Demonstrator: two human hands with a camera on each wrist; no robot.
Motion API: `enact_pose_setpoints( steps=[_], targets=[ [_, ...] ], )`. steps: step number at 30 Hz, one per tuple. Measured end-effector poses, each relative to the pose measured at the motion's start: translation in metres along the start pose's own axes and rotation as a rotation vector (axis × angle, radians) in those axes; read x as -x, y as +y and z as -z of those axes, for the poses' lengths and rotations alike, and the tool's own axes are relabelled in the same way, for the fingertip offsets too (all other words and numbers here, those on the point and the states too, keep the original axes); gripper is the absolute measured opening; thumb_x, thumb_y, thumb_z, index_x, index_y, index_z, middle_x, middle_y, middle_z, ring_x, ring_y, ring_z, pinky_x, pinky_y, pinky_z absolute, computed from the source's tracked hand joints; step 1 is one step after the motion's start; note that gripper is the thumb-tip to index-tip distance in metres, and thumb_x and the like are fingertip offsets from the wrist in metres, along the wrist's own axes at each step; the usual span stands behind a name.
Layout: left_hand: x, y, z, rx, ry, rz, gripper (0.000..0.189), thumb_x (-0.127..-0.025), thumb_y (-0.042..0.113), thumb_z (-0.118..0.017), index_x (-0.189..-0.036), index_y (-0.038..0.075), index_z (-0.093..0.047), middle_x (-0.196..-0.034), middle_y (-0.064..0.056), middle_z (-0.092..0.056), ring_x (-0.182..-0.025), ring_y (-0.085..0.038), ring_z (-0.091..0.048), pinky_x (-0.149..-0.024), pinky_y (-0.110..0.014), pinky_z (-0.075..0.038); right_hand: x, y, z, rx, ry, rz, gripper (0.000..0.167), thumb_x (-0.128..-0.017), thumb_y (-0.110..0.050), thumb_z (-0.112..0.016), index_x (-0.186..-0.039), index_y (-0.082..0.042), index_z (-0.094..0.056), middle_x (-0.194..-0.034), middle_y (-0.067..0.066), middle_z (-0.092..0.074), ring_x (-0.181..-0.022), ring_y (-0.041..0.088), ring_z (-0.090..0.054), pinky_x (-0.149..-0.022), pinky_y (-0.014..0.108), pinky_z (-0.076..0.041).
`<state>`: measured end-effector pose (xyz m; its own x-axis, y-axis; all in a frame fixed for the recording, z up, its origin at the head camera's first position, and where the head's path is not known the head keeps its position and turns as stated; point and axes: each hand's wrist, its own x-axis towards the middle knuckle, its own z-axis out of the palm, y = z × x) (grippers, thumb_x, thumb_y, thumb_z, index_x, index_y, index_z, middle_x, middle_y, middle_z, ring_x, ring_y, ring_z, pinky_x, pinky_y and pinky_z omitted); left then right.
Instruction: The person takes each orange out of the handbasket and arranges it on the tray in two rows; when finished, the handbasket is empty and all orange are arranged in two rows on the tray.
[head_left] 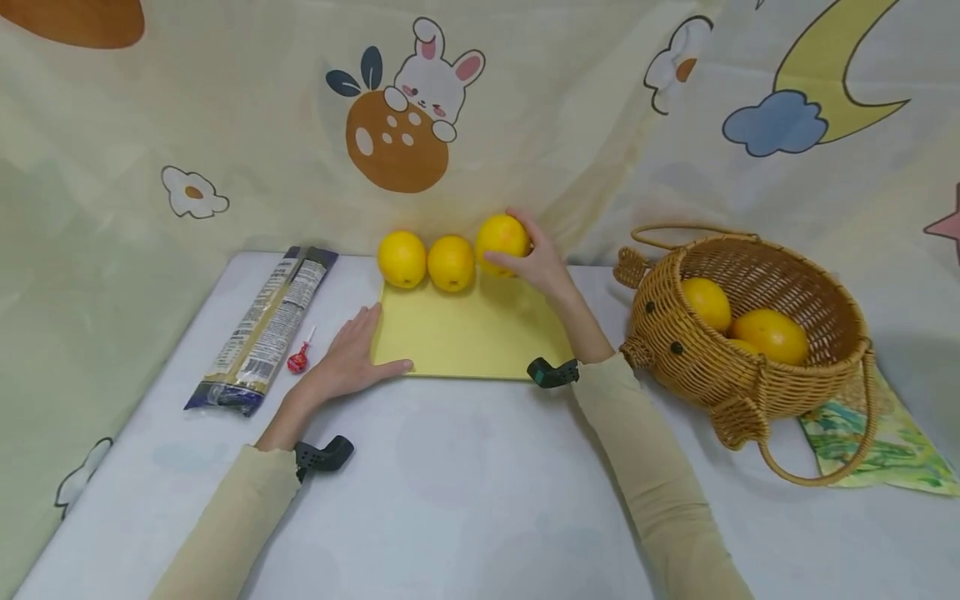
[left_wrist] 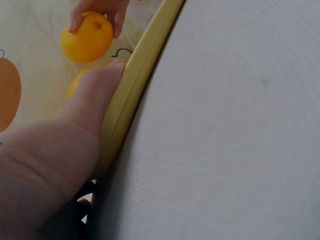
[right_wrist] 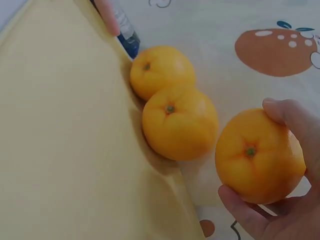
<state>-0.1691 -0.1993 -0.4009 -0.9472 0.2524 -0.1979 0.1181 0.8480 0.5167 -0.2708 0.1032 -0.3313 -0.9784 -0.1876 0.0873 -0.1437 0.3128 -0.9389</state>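
My right hand (head_left: 542, 265) grips an orange (head_left: 502, 235) between thumb and fingers, over the back right part of a yellow board (head_left: 465, 333). Two more oranges sit side by side along the board's back edge, a left one (head_left: 402, 259) and a middle one (head_left: 451, 263). In the right wrist view the gripped orange (right_wrist: 260, 157) stands a little apart from the middle one (right_wrist: 180, 125). My left hand (head_left: 351, 354) rests at the board's front left corner, fingers straight along the left side. Its thumb (left_wrist: 92, 97) lies against the board's front edge.
On the right stands a wicker basket (head_left: 705, 392) with several oranges inside, partly over a green patterned packet (head_left: 885, 433). To the left lie a long dark-ended packet (head_left: 262, 333) and a red lollipop (head_left: 298, 360). A printed cloth (head_left: 262, 125) hangs behind the table.
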Motion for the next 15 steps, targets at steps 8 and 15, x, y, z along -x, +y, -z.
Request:
enact_pose_setpoints(
  steps=[8,15],
  targets=[
    [-0.001,0.000,-0.001,-0.004,0.008,-0.014,0.118,-0.080,0.067,-0.062,-0.156,0.004,0.003,-0.165,-0.016,0.001,-0.153,-0.034,0.001,-0.125,-0.050,-0.002,-0.001,0.008,-0.004,0.055,-0.023,-0.030,0.077,-0.083,-0.027,-0.076,-0.149,-0.026,-0.036,-0.150,0.008,-0.039,-0.120,0.029,-0.049,-0.092,0.045,-0.052],
    [0.000,0.001,0.000,-0.008,-0.003,-0.011,0.118,-0.081,0.067,-0.062,-0.155,0.004,0.004,-0.164,-0.016,0.003,-0.153,-0.035,0.002,-0.125,-0.052,-0.002,-0.001,0.012,-0.004,0.105,-0.038,-0.048,0.078,-0.083,-0.027,-0.076,-0.149,-0.023,-0.036,-0.152,0.011,-0.038,-0.126,0.032,-0.046,-0.106,0.049,-0.044]
  ],
)
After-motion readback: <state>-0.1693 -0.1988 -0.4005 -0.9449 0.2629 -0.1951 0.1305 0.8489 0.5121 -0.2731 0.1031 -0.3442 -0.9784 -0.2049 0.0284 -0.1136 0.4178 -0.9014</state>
